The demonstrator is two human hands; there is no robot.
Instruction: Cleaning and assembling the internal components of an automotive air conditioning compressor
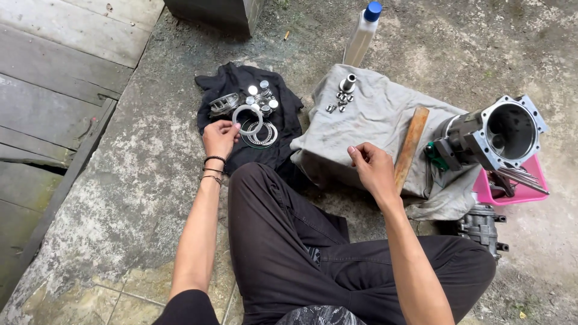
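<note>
Above the black cloth (232, 81) at left, a thin, stiff, light metal ring (247, 119) is pinched at its rim by the left hand (220, 137), while the right hand (373, 168) is loosely curled, holding nothing visible.

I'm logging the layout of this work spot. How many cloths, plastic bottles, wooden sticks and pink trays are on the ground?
Cloths: 2, black cloth under small metal parts, grey cloth
White plastic bottle with blue cap: 1
Wooden stick: 1
Pink plastic tray: 1
Total: 5
</note>
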